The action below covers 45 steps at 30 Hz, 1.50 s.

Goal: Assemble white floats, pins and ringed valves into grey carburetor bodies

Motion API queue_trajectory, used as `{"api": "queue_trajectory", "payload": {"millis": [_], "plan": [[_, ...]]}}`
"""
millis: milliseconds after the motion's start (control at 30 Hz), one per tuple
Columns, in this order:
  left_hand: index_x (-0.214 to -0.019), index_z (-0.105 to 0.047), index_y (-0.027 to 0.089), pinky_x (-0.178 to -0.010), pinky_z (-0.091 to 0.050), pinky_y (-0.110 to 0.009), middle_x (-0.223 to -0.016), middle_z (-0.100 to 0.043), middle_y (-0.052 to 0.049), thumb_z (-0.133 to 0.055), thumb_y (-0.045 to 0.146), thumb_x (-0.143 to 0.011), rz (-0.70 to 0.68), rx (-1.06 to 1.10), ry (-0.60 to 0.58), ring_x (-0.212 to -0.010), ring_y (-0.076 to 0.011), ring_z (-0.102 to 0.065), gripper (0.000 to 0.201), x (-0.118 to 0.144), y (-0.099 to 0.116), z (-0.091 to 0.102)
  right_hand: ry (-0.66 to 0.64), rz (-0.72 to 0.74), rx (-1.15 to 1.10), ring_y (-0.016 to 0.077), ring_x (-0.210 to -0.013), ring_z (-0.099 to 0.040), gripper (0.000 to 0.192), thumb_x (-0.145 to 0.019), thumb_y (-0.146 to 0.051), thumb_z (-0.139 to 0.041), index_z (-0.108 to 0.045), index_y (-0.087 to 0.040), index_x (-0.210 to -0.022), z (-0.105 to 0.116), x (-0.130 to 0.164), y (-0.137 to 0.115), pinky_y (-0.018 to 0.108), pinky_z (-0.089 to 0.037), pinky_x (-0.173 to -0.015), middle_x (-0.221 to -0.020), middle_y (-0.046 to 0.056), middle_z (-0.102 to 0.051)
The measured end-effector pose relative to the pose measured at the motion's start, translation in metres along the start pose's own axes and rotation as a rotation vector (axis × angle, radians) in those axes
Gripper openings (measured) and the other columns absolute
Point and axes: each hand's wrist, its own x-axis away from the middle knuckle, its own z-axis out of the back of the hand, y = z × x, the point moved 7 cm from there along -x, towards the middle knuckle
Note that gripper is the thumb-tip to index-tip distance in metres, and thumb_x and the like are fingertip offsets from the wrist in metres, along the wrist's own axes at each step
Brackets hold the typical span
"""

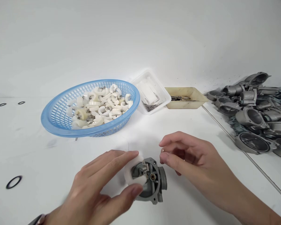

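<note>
A head-worn camera looks down on a white worktop (61, 162) where two bare hands meet over a small grey metal carburettor body (152, 184), which lies low and centre in the view with its open float chamber facing up. The left hand (96, 190) comes in from the lower left; its grip is closed on a white horseshoe-shaped plastic float (133, 175), forefinger above and thumb below, holding the float over the left side of the body so that its curve wraps the chamber's rim. The right hand (189, 159) hovers just to the right of the body, a little higher, not touching it; its thumb and forefinger are pressed together on something tiny, seemingly a thin pin, too small to make out. That pinch points leftward, towards the float's hinge near the middle of the body, so the right hand is the nearer one to the hinge and the gap between them lies open. Behind the hands sits a blue plastic basket (61, 125) heaped with more white floats. To its right is a clear tray (140, 82) holding thin metal pins, then a beige tray (192, 100). At the far right edge lies a pile of grey castings (255, 115), well apart from the hands. A few black rubber rings (13, 182) are scattered at the left.
</note>
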Motion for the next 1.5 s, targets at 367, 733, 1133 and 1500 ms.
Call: {"api": "queue_trajectory", "payload": {"millis": [367, 733, 1133, 1500], "plan": [[-0.132, -0.067, 0.038, -0.06, -0.063, -0.022, -0.111, -0.079, -0.003, -0.073, 0.044, -0.094, 0.013, 0.014, 0.001, -0.085, -0.0238, -0.079, 0.04, 0.0, -0.001, 0.0, -0.045, -0.016, -0.073, 0.0189, -0.066, -0.064, 0.014, -0.094, -0.04, -0.069, -0.073, -0.029, -0.1, -0.002, 0.001, -0.002, 0.028, -0.05, -0.054, -0.076, 0.001, -0.071], [-0.131, -0.069, 0.032, -0.037, -0.046, -0.011, -0.114, -0.077, -0.002, -0.062, 0.043, -0.101, 0.229, 0.156, 0.085, -0.093, -0.022, -0.076, 0.032, 0.003, -0.016, 0.002, -0.16, 0.089, 0.475, 0.0178, -0.067, -0.06, 0.017, -0.099, -0.026, -0.059, -0.072, -0.031, -0.109, -0.002, -0.016, 0.022, 0.027, -0.043, -0.061, -0.079, -0.001, -0.069], [-0.139, -0.064, 0.034, -0.091, -0.063, -0.024, -0.132, -0.074, 0.001, -0.056, 0.052, -0.103, -0.067, -0.011, 0.173, -0.117, -0.0239, -0.073, 0.041, 0.0, -0.034, -0.012, -0.037, 0.235, 0.729, 0.0205, -0.085, -0.069, 0.021, -0.089, -0.016, -0.068, -0.077, -0.025, -0.105, -0.007, -0.02, 0.004, 0.027, -0.047, -0.078, -0.092, 0.0, -0.077], [-0.142, -0.057, 0.02, -0.085, -0.062, -0.04, -0.116, -0.075, -0.009, -0.039, 0.048, -0.111, -0.132, -0.154, 0.059, -0.105, -0.0271, -0.074, 0.045, -0.008, -0.024, -0.003, -0.022, 0.279, 0.639, 0.0212, -0.077, -0.063, 0.024, -0.092, -0.017, -0.055, -0.073, -0.022, -0.107, -0.01, -0.021, 0.021, 0.031, -0.049, -0.071, -0.094, 0.005, -0.072]]}}
